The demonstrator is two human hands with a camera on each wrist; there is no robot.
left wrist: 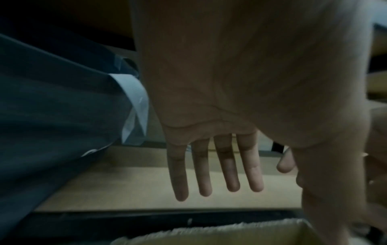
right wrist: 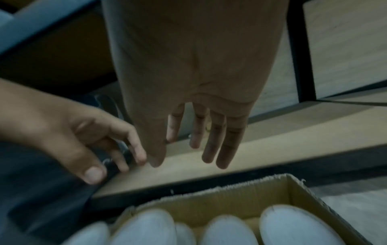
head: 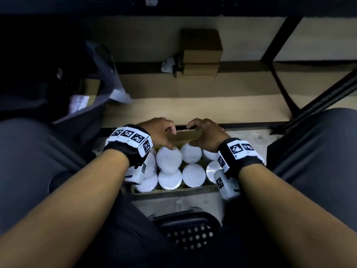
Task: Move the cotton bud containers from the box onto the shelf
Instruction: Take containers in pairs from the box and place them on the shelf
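No brand name or legible writing shows on any item; the only markings are black-and-white square tags on the wristbands [head: 131,139].

Left hand [head: 156,132]: positioned over the far edge of the cardboard box [head: 173,190], palm down. In the left wrist view its fingers [left wrist: 227,169] hang straight and slightly spread, holding nothing. The thumb reaches down to a lid top in the head view; contact cannot be confirmed.

Right hand [head: 207,137]: alongside the left, over the same far edge. In the right wrist view its fingers [right wrist: 213,137] are extended downward, loosely parted, gripping nothing.

Box contents: cotton bud containers [head: 170,176] with white round lids, standing upright in close rows, lids touching. One container near the left thumb sits higher than its neighbours. All containers seen are inside the box.

The shelf [head: 193,110], a pale wooden board in a black frame, lies just beyond the box. Brown cartons [head: 201,53] stand stacked further back.
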